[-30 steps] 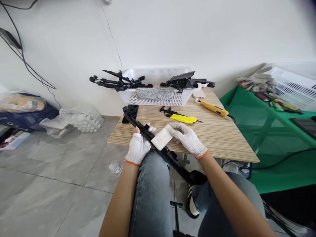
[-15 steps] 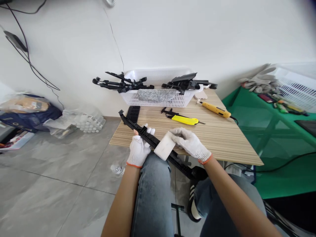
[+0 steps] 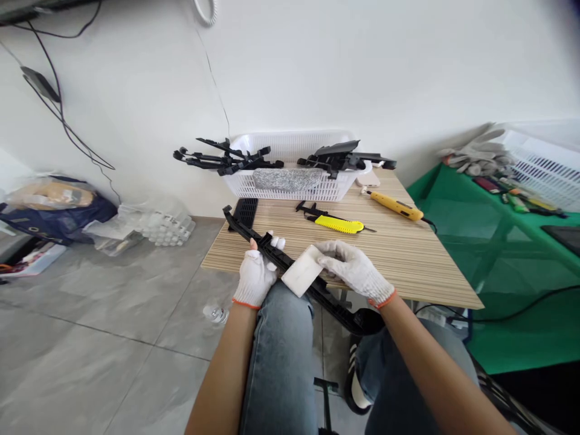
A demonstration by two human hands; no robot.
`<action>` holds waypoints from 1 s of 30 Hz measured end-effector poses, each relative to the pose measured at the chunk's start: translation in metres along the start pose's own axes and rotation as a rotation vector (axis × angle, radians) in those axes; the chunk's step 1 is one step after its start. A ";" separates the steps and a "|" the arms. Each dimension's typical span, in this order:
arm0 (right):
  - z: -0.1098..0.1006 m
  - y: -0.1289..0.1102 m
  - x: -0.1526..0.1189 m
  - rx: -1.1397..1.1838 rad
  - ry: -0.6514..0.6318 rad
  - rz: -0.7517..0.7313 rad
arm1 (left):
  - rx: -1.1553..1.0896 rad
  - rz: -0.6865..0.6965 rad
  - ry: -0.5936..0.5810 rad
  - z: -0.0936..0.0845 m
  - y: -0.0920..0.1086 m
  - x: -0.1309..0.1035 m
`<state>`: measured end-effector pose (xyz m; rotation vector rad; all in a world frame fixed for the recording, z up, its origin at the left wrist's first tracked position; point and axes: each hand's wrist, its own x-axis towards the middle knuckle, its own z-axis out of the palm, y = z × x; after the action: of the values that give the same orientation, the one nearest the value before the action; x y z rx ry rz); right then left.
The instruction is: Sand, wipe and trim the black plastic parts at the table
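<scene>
The left hand (image 3: 256,275) grips a long black strip (image 3: 281,259) slanting over the knee (image 3: 284,311) near the counter (image 3: 389,260); the right hand (image 3: 352,266) pinches a white pad (image 3: 302,271). Held one-handed, the strip could twist if pressed off-centre.

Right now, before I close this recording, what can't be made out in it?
All in the head view:
Long black part: one stretch hidden by the white block; whether they touch is unclear.
Right hand: some fingers hidden behind the block.
White basket: floor hidden by its front wall and the gray cloth.
Caliper: markings too small.
Dark flat thing: cut off by the right edge.
</scene>
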<state>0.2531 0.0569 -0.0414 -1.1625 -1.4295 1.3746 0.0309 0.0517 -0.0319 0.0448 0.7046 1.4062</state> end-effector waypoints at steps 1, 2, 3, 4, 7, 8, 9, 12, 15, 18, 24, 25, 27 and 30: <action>0.000 0.000 0.000 0.005 0.023 0.024 | 0.008 0.005 0.003 0.002 -0.001 0.000; 0.000 0.001 0.001 0.006 0.058 0.053 | 0.013 0.011 0.004 0.003 -0.002 -0.001; 0.000 0.001 0.001 0.005 0.088 0.076 | 0.016 0.015 0.005 0.004 -0.002 -0.001; 0.001 0.001 0.001 0.001 0.095 0.085 | 0.021 0.018 0.003 0.005 -0.003 -0.002; 0.002 0.000 0.002 -0.008 0.036 0.070 | 0.039 0.011 -0.007 0.004 -0.003 -0.001; 0.002 0.000 0.002 -0.002 0.039 0.077 | 0.042 0.010 -0.005 0.004 -0.004 -0.001; 0.002 0.000 0.002 0.008 0.069 0.087 | 0.045 0.017 -0.002 0.003 -0.005 0.000; 0.004 -0.002 0.002 0.041 0.154 0.097 | 0.076 0.068 0.003 0.000 -0.008 0.001; 0.005 -0.003 0.002 0.032 0.092 0.092 | 0.109 0.101 -0.029 0.001 -0.011 0.001; 0.005 -0.002 0.002 0.015 0.181 0.115 | 0.094 0.102 0.010 0.002 -0.011 0.000; 0.003 -0.001 0.002 -0.005 0.101 0.085 | 0.096 0.071 -0.030 0.005 -0.009 -0.004; 0.003 -0.002 0.002 -0.001 0.129 0.103 | 0.088 0.078 -0.021 0.006 -0.009 -0.005; 0.003 -0.004 0.002 0.017 0.200 0.120 | 0.074 0.089 0.013 0.007 -0.009 -0.006; 0.004 -0.007 0.001 0.034 0.139 0.096 | 0.088 0.089 0.012 0.009 -0.009 -0.008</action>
<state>0.2489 0.0567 -0.0347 -1.2922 -1.2622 1.3505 0.0431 0.0459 -0.0255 0.1382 0.7829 1.4603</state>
